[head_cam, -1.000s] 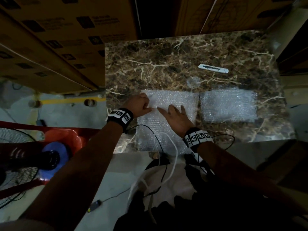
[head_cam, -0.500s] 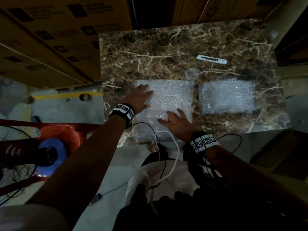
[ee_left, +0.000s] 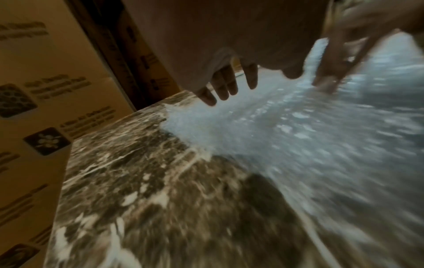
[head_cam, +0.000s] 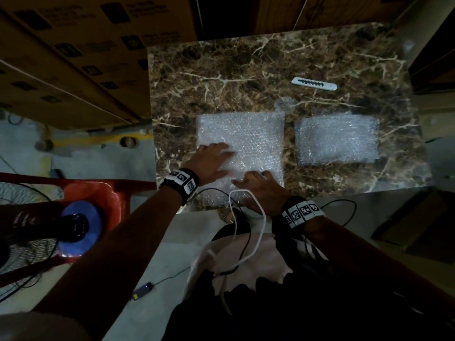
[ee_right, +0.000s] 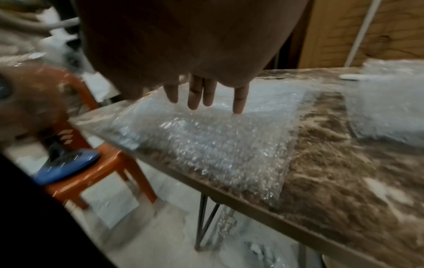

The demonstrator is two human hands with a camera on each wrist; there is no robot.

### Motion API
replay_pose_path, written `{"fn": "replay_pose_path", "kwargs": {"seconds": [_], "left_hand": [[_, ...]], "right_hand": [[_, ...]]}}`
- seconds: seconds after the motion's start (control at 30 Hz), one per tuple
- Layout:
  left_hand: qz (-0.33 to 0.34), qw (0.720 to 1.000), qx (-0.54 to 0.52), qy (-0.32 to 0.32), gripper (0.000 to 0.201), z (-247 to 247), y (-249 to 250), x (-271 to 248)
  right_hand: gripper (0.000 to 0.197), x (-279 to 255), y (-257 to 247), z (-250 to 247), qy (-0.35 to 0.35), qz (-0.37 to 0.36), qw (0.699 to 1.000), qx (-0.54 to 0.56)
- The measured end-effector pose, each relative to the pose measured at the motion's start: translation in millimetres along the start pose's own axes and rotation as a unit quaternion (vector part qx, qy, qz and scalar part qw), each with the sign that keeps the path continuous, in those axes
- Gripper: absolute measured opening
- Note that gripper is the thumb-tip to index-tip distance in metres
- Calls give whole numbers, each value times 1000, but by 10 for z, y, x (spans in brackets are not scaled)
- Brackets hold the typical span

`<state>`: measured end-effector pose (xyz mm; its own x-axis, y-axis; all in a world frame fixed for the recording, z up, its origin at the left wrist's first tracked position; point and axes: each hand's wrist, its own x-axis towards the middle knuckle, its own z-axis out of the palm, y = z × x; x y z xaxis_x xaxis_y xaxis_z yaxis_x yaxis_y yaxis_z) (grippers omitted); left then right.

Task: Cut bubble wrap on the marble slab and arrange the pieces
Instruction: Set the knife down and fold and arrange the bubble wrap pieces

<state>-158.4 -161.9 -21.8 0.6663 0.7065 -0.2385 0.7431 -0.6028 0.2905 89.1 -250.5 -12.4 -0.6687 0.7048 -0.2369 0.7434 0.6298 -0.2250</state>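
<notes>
A large folded piece of bubble wrap (head_cam: 248, 141) lies at the near left of the brown marble slab (head_cam: 246, 77). My left hand (head_cam: 211, 161) lies flat on its left part, fingers straight (ee_left: 223, 88). My right hand (head_cam: 261, 188) rests flat on its near edge, straight fingers (ee_right: 201, 98) touching the wrap (ee_right: 206, 141). A second, smaller bubble wrap piece (head_cam: 337, 140) lies to the right, apart from the first. A white utility knife (head_cam: 314, 84) lies further back on the slab, untouched.
A small scrap of clear wrap (head_cam: 284, 103) sits behind the large piece. Cardboard boxes (head_cam: 73, 57) stand left of the slab. An orange plastic stool (head_cam: 103, 193) with a blue fan base (head_cam: 78, 227) is at the near left. Cables (head_cam: 246, 230) hang at the slab's near edge.
Both hands have slid back toward the slab's near edge over the large piece, and my left fingers have gone from curled to flat. The wrap now lies flatter.
</notes>
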Motion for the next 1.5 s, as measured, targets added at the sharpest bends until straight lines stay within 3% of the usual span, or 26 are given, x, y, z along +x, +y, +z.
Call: {"fn": "replay_pose_path", "kwargs": {"seconds": [0.17, 0.3, 0.5, 0.57, 0.67, 0.77, 0.83, 0.9, 1.0, 1.1, 1.17, 1.2, 1.27, 1.3, 1.33, 1.37, 1.4, 1.43, 1.5], "left_hand": [[-63, 996, -39, -50, 90, 243, 47, -207], [-56, 987, -147, -11, 90, 370, -17, -217], [-81, 971, -222, 23, 81, 388, -37, -185], [-83, 961, -258, 53, 74, 345, -11, -177], [-99, 931, -336, 96, 62, 273, 24, -138], [-191, 905, -373, 75, 36, 172, 41, -74], [-174, 913, -366, 50, 30, 130, 34, -85], [-133, 933, -331, 34, 38, 161, -2, -114], [-124, 959, -256, 5, 34, 193, 1, -136], [-159, 947, -279, 17, 58, 152, 145, -139], [-151, 943, -292, 56, 69, 151, 184, -113], [-148, 932, -325, 62, 61, 142, 225, -67], [-190, 877, -437, 63, 53, -106, 413, 59], [-240, 801, -545, 66, 71, -222, 528, 169], [-277, 705, -651, 52, 89, -317, 610, 274], [-286, 653, -700, 45, 97, -451, 720, 389], [-283, 646, -708, 39, 95, -577, 835, 497], [-280, 659, -697, 36, 85, -669, 951, 606], [-279, 726, -627, 52, 60, -706, 1156, 809]], "right_hand": [[61, 171, 209, -85, 19, 168, 985, 29], [61, 355, 293, -185, -21, 218, 976, 5], [49, 575, 451, -397, -118, 229, 966, 26], [36, 589, 470, -431, -148, 216, 964, 36], [24, 533, 478, -450, -130, 176, 975, 33], [20, 382, 476, -496, -104, 117, 976, 154], [23, 243, 472, -559, -124, 74, 950, 276], [26, 101, 440, -682, -141, 52, 918, 366], [30, -50, 434, -951, -174, 64, 856, 483], [33, -166, 613, -1198, -163, 79, 808, 561], [37, -231, 812, -1282, -124, 87, 799, 581], [38, -255, 929, -1283, -107, 99, 803, 579], [38, -284, 1169, -1261, -70, 141, 827, 539], [38, -295, 1300, -1222, -60, 168, 838, 516], [39, -317, 1424, -1180, -56, 194, 846, 493], [38, -348, 1531, -1152, -53, 211, 852, 476], [36, -388, 1630, -1129, -50, 222, 854, 467], [35, -430, 1730, -1104, -47, 232, 850, 471], [38, -535, 1915, -1108, -43, 252, 833, 491]]}}
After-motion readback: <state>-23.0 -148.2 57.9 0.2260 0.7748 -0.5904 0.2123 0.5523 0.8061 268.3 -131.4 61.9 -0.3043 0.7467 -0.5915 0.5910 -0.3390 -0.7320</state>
